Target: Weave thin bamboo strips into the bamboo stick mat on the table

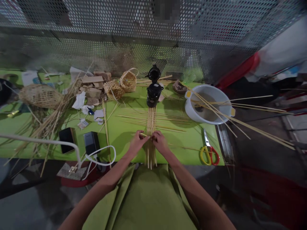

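Thin bamboo strips [151, 156] lie lengthwise in front of me, side by side, with their near ends over the table edge. Several crosswise strips [170, 120] run through them, and a black lidded pot [153, 94] rests on their far end. At the left side of the bundle, my left hand [138, 141] is closed, pinching a pale crosswise strip between thumb and fingers. Close beside it, my right hand [160, 142] is closed with its fingertips on the strips at the right side. The fingertips hide exactly where the strips cross.
A white basin [192, 110] with long strips across it and scissors [209, 150] are on the right. Small woven baskets [128, 81] stand at the back. On the left are a phone [66, 140], a power bank [91, 143] with a white cable and loose strips [54, 118].
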A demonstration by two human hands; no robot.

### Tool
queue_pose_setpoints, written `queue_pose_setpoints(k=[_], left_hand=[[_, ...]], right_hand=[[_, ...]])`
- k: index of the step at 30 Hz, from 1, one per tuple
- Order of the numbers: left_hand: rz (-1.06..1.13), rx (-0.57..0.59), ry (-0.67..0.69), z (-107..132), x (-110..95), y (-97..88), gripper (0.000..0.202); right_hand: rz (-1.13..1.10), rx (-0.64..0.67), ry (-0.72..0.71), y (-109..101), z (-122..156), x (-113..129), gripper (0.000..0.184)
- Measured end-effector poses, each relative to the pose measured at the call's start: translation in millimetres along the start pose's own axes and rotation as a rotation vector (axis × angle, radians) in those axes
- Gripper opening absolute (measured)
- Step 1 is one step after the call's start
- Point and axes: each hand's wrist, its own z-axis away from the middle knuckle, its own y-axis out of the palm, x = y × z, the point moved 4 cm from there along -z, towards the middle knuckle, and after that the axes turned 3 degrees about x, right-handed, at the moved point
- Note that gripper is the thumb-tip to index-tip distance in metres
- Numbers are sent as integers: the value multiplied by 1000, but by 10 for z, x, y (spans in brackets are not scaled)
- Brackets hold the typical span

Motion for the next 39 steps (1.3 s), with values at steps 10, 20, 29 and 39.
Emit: queue_pose_setpoints(k=[10,20,29,39], left_hand=[[-775,184,356,174,-124,73,37],[-912,282,504,90,-262,23,34],[-838,346,500,124,-176,76,39],[-974,292,590,151,-31,50,28]], right_hand=[[-74,-50,-21,-28,28,-8,16],[-112,14,-22,-27,21,-25,18],[-28,127,7,-46,16,42,21],[-43,61,5,-13,42,-51,16]])
